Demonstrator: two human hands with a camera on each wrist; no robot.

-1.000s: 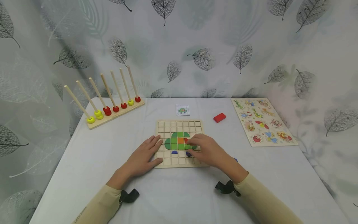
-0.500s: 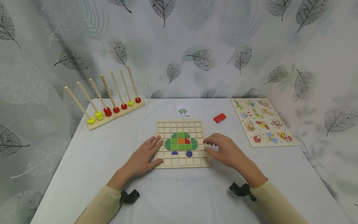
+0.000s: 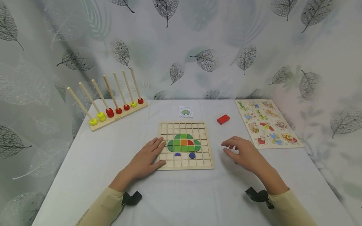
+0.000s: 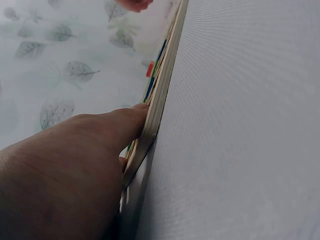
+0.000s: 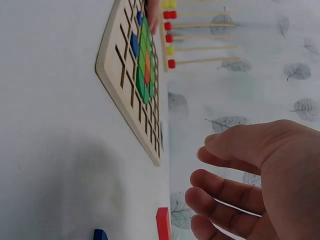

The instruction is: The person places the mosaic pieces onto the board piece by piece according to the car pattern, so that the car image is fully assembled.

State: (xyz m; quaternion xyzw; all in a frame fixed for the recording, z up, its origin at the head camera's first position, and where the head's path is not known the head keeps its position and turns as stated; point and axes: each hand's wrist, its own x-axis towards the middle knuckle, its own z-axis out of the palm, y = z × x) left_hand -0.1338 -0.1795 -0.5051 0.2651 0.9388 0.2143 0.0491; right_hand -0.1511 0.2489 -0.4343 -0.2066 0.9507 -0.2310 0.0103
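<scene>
A wooden grid board [image 3: 185, 168] lies flat at the middle of the table. Set into it are green pieces [image 3: 177, 148], an orange square [image 3: 183, 142] and a red rounded piece [image 3: 190, 142]. Below these sit a blue half-circle [image 3: 177, 154] and a full blue circle [image 3: 192, 155]. My left hand [image 3: 144, 159] rests on the board's left edge, fingers spread; its thumb [image 4: 120, 125] touches the rim. To the right of the board, my right hand [image 3: 244, 154] hovers with loosely bent fingers and nothing in them. A small blue piece [image 5: 100, 234] lies on the table, hidden in the head view.
Behind the board lies a small picture card [image 3: 185, 111]. A red block [image 3: 223, 119] is to its right. A puzzle board [image 3: 268, 125] with insect pictures stands at the right edge, and a bead rack [image 3: 120, 116] with tall pegs at the back left.
My right hand has drawn back from the blue circle and moved right, off the board. The circle has come into full view. My left hand stays in place.
</scene>
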